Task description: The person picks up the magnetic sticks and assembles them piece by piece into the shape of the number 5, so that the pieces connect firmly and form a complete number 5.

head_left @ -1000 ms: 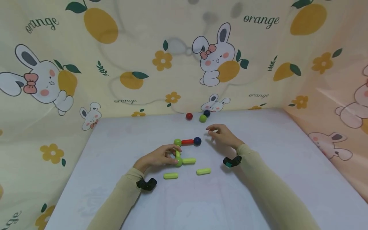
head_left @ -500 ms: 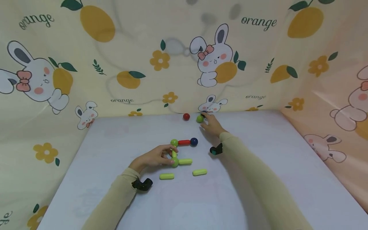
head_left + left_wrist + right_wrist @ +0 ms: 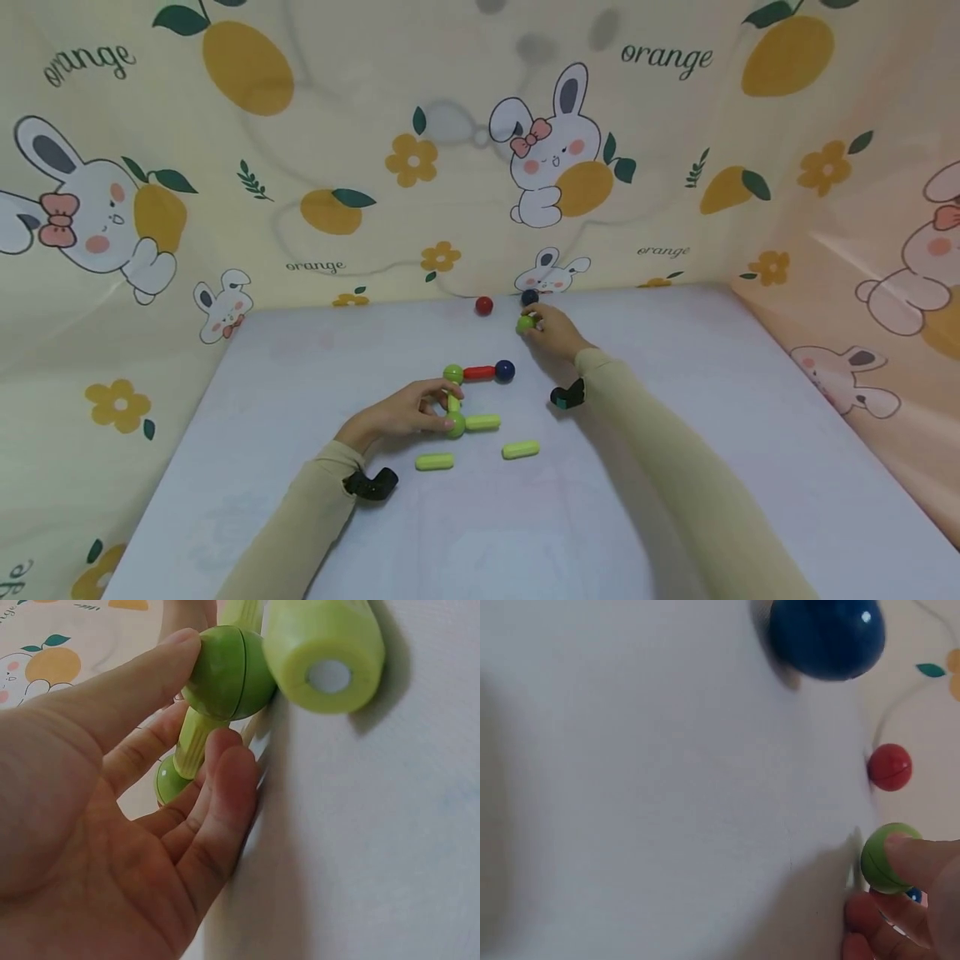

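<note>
My left hand point(image 3: 405, 410) holds a joined shape of magnetic sticks and balls on the table. Its thumb presses the near green ball point(image 3: 229, 673), while the other fingers curl about a light green stick point(image 3: 199, 742) running to a farther green ball point(image 3: 453, 373). From that far ball a red stick point(image 3: 479, 372) leads to a dark blue ball point(image 3: 505, 371). Another light green stick point(image 3: 482, 422) juts right from the near ball. At the back, my right hand point(image 3: 557, 331) pinches a loose green ball point(image 3: 889, 857) between thumb and fingers.
Two loose light green sticks, a left one point(image 3: 435, 462) and a right one point(image 3: 521, 450), lie in front of the shape. Near the back edge sit a red ball point(image 3: 483, 306) and another dark blue ball point(image 3: 529, 297). A printed cloth point(image 3: 375, 100) rises behind the white table point(image 3: 337, 533).
My right hand has reached back and left to the loose balls. It has taken the green one and drawn it slightly nearer. The left hand keeps its hold on the shape.
</note>
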Available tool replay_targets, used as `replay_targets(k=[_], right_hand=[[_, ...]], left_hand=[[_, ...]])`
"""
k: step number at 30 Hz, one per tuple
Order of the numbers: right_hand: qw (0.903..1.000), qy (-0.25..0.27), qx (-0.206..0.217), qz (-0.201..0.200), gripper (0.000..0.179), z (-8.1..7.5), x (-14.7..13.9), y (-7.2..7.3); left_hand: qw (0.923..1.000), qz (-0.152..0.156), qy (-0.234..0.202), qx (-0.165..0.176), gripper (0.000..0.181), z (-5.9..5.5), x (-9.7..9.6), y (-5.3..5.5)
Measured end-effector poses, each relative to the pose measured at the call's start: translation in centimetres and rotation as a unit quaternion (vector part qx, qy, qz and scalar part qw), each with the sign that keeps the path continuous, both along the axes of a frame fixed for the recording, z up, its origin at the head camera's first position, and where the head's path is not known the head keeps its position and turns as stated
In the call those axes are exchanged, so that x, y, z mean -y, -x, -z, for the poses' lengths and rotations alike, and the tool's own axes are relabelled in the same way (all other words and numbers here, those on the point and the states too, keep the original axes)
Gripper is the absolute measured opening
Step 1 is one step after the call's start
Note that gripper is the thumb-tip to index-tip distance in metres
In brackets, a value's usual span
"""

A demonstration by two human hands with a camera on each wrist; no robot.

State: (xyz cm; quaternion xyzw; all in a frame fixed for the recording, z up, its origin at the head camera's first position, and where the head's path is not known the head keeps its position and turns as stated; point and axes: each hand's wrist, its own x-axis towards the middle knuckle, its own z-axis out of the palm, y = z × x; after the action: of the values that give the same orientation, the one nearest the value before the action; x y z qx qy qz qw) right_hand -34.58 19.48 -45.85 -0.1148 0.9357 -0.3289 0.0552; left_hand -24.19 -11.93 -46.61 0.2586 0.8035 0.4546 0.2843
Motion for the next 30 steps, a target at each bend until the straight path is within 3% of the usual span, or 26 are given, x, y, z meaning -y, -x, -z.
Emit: replay_targets(k=[6, 15, 20, 30], right_hand=[[0.9980, 0.061, 0.014, 0.007, 0.042, -0.8, -0.2, -1.0], [0.9939, 0.110, 0.005, 0.001, 0.042, 0.1, -1.0, -3.7], [0.9920, 0.125, -0.018, -0.005, 0.042, 0.4, -1.5, -5.1], [0.9901, 0.133, -0.038, -0.021, 0.043, -0.8, -1.4, -8.3]], left_hand=[[0.9999, -0.009, -0.004, -0.004, 0.043, -0.2, 0.1, 0.2], [0.9999, -0.002, -0.012, 0.000, 0.041, 0.4, 0.2, -0.2], [0.9999, -0.005, -0.011, 0.002, 0.042, 0.4, 0.2, -0.1], [0.9999, -0.003, -0.002, 0.010, 0.043, 0.2, 0.0, -0.3]])
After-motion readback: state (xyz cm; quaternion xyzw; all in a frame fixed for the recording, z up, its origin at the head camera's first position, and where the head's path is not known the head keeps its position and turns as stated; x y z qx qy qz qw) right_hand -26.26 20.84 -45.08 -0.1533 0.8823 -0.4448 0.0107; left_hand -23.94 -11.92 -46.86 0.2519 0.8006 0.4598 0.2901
